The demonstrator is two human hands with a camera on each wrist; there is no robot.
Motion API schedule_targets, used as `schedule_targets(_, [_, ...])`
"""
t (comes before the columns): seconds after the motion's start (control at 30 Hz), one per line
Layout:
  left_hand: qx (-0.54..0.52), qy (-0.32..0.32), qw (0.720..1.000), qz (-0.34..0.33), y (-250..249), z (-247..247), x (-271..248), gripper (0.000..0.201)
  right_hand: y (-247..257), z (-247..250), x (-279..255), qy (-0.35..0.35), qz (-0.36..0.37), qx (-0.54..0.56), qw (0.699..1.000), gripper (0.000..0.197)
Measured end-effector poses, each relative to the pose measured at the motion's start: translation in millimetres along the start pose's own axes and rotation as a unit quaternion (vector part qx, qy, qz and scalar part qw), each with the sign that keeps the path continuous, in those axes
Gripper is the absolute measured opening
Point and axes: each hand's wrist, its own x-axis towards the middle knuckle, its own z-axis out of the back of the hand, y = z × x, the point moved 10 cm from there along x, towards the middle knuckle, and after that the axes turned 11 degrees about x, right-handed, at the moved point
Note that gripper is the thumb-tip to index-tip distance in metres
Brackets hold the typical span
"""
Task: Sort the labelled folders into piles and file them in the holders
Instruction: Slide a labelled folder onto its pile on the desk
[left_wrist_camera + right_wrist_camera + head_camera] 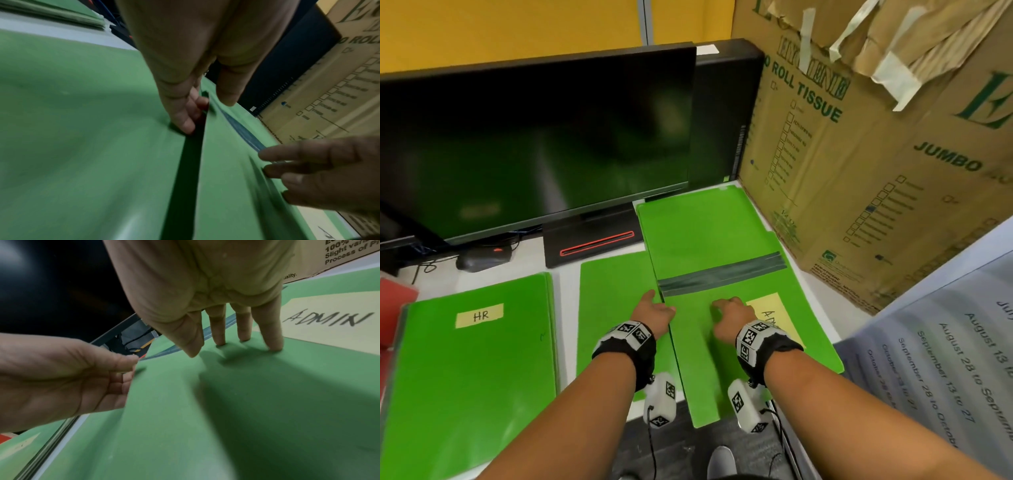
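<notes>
On the right pile lies a green folder (702, 359) that overhangs the desk's front edge. My left hand (654, 308) pinches its left edge, thumb on top and fingers under it (207, 113), lifting that edge slightly. My right hand (726, 308) presses straight fingertips (273, 345) down on its top face. Beside them is a yellow ADMIN label (329, 321) on the folder beneath. A dark grey strip (722, 274) crosses the pile behind my hands. A plain green folder (613, 308) lies in the middle. The HR-labelled pile (479, 370) sits at the left. No holders are in view.
A dark monitor (534, 137) and its stand base (589, 243) fill the back of the desk, with a mouse (482, 258) at the left. A large cardboard box (859, 171) walls the right side. A printed sheet (945, 342) leans at the near right. Something red (393, 308) sits at the far left.
</notes>
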Motion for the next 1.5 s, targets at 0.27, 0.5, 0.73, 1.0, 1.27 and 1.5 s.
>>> schedule_targets(0.27, [0.113,-0.090,0.987,-0.063,-22.6,39.8,-2.9,0.023,38.2,54.1,-13.1,-0.175,0.119,0.059,0.976,0.073])
schedule_targets(0.5, [0.088,-0.234,0.962,-0.108,-29.3,117.1,-37.3,0.030,94.2,88.7,-43.0,-0.291,0.180,-0.004,0.940,0.075])
schedule_targets(0.73, [0.035,-0.355,0.927,-0.117,-17.0,173.7,-72.1,0.045,139.6,89.1,-73.1,-0.318,0.217,0.015,0.923,0.015])
schedule_targets(1.0, [0.279,-0.432,0.848,-0.126,-41.3,198.7,-117.4,0.019,202.3,83.5,-121.6,-0.371,0.338,-0.005,0.865,0.028])
schedule_targets(1.27, [0.183,-0.488,0.847,-0.104,-16.4,236.3,-139.7,0.013,214.6,71.4,-165.8,-0.435,0.475,0.059,0.763,0.062])
schedule_targets(1.5, [0.021,-0.494,0.865,-0.091,30.5,256.9,-135.8,0.017,205.5,42.7,-124.1,-0.334,0.431,0.053,0.836,0.049])
